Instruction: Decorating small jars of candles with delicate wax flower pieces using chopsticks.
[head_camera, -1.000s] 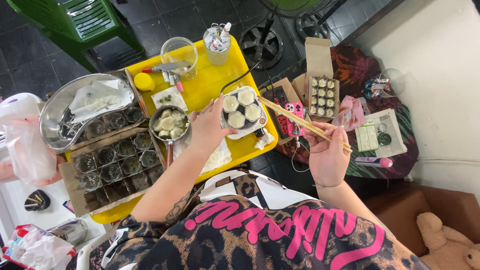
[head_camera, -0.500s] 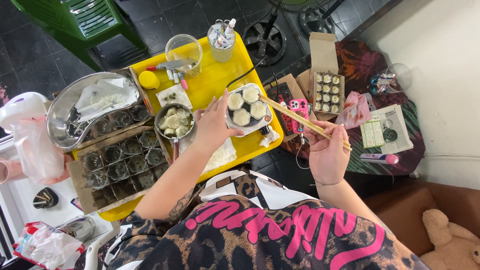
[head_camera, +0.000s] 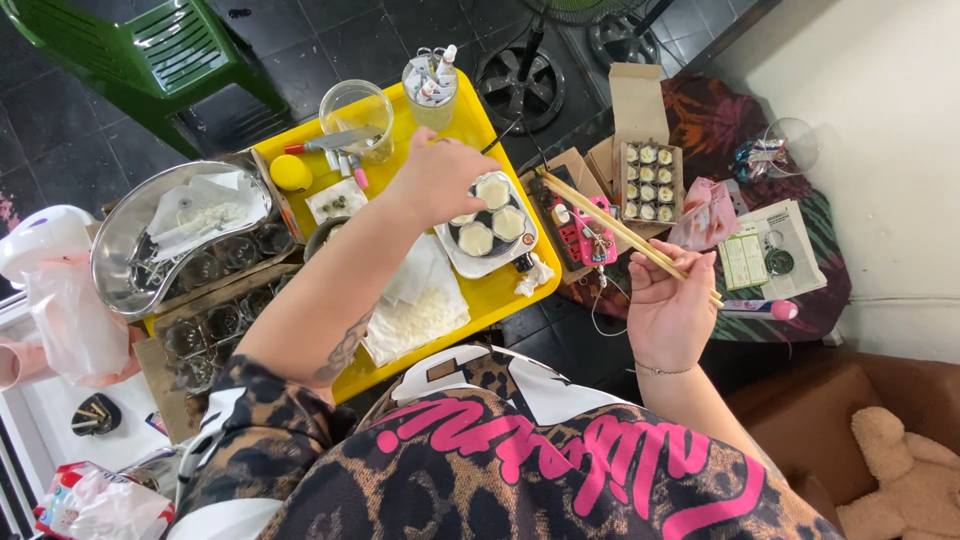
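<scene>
Chopsticks (head_camera: 625, 228) sit pinched in the right hand (head_camera: 672, 310), fingers closed round the lower ends, tips pointing up-left toward the small dark dish (head_camera: 487, 222) w/ pale round cups in it; that hand hangs off the right edge of the yellow tray (head_camera: 478, 298), over the cluttered cloth, same as 0.5 s ago. Left hand (head_camera: 440, 178) has moved: before, it cupped the dish near the tray middle, now it's over the dish's upper-left rim, knuckles up, fingers curled down, touching or just above it; can't tell if it's actually gripping, palm side hidden. Dish itself now lies nearer the tray's right edge, resting on a white square plate (head_camera: 470, 262), three cups showing where the hand doesn't cover. My read: dish has been set down closer to the chopsticks side, so cups are within easy reach of the tips. Around it: metal bowl (head_camera: 120, 260) far left, glass jar (head_camera: 352, 105) at top, open carton (head_camera: 648, 180) of similar cups to the right, off the tray
</scene>
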